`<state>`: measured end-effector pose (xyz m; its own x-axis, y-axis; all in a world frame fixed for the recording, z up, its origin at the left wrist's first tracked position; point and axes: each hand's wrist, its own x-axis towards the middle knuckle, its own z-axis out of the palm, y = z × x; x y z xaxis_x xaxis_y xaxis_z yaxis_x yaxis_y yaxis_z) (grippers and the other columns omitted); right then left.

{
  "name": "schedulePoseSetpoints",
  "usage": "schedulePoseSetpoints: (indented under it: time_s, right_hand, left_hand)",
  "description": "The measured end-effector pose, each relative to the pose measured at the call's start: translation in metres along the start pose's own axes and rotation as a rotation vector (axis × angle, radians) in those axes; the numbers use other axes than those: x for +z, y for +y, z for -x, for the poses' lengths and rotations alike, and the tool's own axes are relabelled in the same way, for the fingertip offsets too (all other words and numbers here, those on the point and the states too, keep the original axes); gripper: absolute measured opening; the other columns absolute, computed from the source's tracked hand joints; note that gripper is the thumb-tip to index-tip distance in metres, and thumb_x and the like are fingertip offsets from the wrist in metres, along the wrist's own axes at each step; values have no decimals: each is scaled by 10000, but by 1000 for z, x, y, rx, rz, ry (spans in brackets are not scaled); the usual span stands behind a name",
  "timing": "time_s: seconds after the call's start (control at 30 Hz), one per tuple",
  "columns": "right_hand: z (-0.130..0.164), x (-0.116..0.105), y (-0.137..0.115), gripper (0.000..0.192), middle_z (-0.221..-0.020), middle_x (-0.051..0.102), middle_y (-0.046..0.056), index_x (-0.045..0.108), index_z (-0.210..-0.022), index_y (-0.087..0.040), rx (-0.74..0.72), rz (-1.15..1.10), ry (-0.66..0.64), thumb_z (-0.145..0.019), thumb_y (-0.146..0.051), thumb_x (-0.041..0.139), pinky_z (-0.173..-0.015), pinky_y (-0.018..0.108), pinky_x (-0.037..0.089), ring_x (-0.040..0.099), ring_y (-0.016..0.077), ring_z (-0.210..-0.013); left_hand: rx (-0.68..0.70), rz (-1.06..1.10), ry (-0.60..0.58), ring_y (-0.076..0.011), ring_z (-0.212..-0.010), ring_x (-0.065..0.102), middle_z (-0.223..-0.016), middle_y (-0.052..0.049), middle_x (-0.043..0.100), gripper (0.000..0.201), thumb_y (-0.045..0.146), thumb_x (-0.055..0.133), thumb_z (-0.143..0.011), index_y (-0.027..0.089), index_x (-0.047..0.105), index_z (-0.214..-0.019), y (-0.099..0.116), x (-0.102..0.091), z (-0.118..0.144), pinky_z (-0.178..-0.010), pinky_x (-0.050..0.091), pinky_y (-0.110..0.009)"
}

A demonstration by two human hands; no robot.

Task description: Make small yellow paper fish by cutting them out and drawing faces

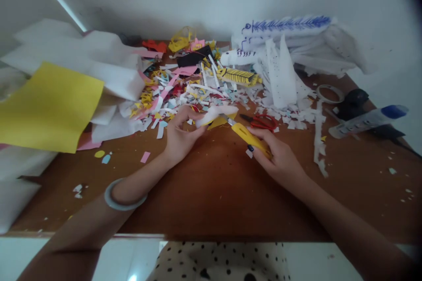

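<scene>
My left hand [184,134] pinches a small piece of white foam [216,112] with yellow paper [220,122] on its underside, held just above the table. In my right hand [275,153] is a yellow utility knife [252,139], gripped by its handle. Its metal blade points up and left and meets the near side of the foam; how deep it goes I cannot tell. Red-handled scissors [262,122] lie on the table just beyond the knife.
Paper scraps [184,92] heap along the back. White foam sheets [108,70] and a yellow sheet [49,109] fill the left. At right are a tape roll [329,94], a clear bottle with a blue cap [369,122] and a black tool [356,99]. The table's front edge [231,239] is near me.
</scene>
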<state>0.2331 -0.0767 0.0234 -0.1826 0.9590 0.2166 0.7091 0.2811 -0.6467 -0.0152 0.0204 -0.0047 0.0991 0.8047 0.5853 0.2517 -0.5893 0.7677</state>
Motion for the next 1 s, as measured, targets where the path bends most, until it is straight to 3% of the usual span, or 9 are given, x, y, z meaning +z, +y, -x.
schedulePoseSetpoints:
  time_s: [0.47, 0.77, 1.0]
  right_hand:
    - [-2, -2, 2, 398, -1280, 657, 95, 531, -1289, -225, 26, 59, 26, -893, -262, 514, -925, 391, 537, 662, 248, -1110]
    - [-1, -2, 9, 408, -1313, 636, 106, 532, -1309, -224, 16, 37, 17, -904, -264, 511, -934, 398, 534, 650, 254, -1137]
    - [-3, -1, 11, 404, -1295, 647, 92, 534, -1312, -235, 38, -2, 0, -913, -288, 512, -917, 395, 538, 658, 258, -1117]
  left_hand:
    - [1, 42, -7, -127, -758, 554, -784, 21, 631, 146, 165, 758, -716, 214, 645, -794, 2, 4, 1, -731, 431, -282]
    - [-54, 8, 21, -145, -766, 567, -789, 0, 628, 134, 244, 754, -729, 205, 635, -779, 2, 0, -1, -742, 452, -310]
    - [-11, 7, -6, -159, -776, 573, -791, -7, 635, 147, 274, 760, -746, 214, 634, -790, 0, -2, -1, -750, 456, -329]
